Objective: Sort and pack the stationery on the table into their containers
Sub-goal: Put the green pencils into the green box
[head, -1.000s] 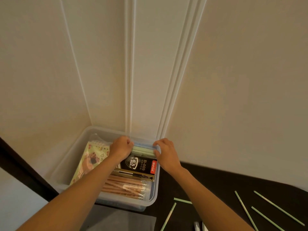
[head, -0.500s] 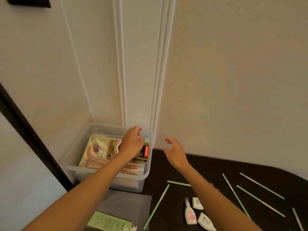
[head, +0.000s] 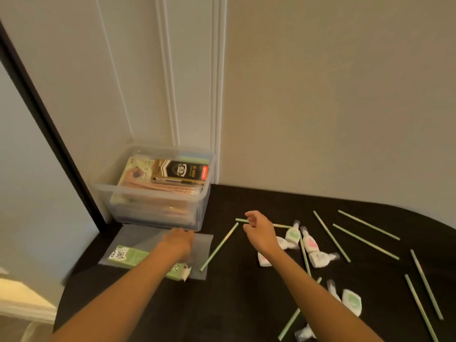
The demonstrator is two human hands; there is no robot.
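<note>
Dark table (head: 246,307), box (head: 183,170) marked "0.5", right hand (head: 261,233) fingers apart, left hand (head: 179,243) fingers unclear.

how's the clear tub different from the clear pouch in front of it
The tub is deep-sided and stands upright; the pouch lies flat on the table in front of it. The tub is packed with several items, a black pen box on top; the pouch shows only a green-labelled card. Both are see-through plastic.
</note>
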